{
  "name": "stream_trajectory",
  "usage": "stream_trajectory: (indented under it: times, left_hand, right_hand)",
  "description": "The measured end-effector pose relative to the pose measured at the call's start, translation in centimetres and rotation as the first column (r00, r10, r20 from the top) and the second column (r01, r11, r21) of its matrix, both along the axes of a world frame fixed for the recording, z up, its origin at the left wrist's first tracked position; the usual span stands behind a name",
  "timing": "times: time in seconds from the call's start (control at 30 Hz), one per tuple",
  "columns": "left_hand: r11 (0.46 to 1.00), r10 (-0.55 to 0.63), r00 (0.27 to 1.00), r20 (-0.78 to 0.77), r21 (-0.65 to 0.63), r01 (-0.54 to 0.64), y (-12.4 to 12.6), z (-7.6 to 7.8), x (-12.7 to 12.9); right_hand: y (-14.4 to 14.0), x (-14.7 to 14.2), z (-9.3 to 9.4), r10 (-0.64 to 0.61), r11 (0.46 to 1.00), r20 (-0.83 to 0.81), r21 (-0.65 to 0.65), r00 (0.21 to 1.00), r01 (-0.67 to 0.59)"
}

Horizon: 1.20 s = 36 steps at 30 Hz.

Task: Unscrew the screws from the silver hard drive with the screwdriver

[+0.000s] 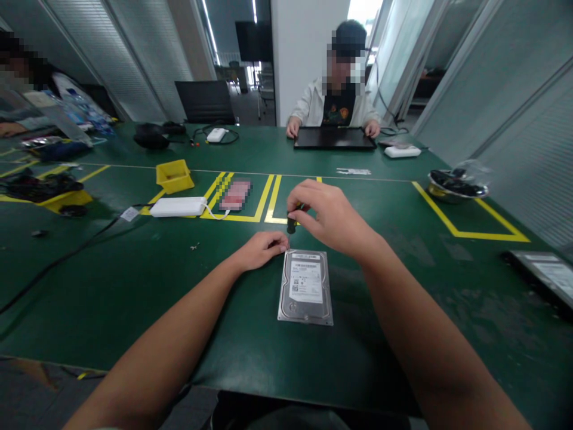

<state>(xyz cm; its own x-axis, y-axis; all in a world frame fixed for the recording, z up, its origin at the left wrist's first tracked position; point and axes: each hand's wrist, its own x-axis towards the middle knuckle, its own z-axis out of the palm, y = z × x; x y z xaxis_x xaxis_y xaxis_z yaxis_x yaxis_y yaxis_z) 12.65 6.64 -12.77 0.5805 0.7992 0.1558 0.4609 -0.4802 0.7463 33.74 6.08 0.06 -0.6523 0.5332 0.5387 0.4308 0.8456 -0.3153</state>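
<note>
A silver hard drive (pixel 305 286) with a white label lies flat on the green table (pixel 179 286) in front of me. My right hand (pixel 329 215) grips a small dark screwdriver (pixel 291 225) held upright, its tip down at the drive's far left corner. My left hand (pixel 262 249) rests on the table with its fingertips pinched beside that same corner, touching the tip or the drive's edge; I cannot tell which.
A white power bank (pixel 178 206) with cable and a yellow bin (pixel 174 175) lie left. A metal bowl (pixel 456 186) holding dark parts sits right; another drive (pixel 544 275) at the right edge. A person across has hands on a black laptop (pixel 333 138). Yellow tape marks zones.
</note>
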Motion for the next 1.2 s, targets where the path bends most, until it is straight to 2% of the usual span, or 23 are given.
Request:
stream_trajectory:
  times: [0.33,0.97,1.2]
  left_hand:
    - [0.999,0.023,1.0,-0.021,0.049,-0.022,-0.26,0.16,0.38]
    - [0.999,0.025,1.0,0.009,0.045,-0.026,-0.41,0.19,0.23]
    - [1.0,0.025,1.0,0.009,0.012,-0.025,-0.4,0.18,0.12]
  right_hand:
    - [0.3,0.27,-0.55,0.051,0.998,-0.071,-0.018,0.996,-0.052]
    - [-0.21,0.17,-0.71,0.042,0.998,-0.065,-0.034,0.997,-0.044]
    - [-0.42,0.06,-0.41,0.003,1.0,-0.055,-0.011,0.998,-0.004]
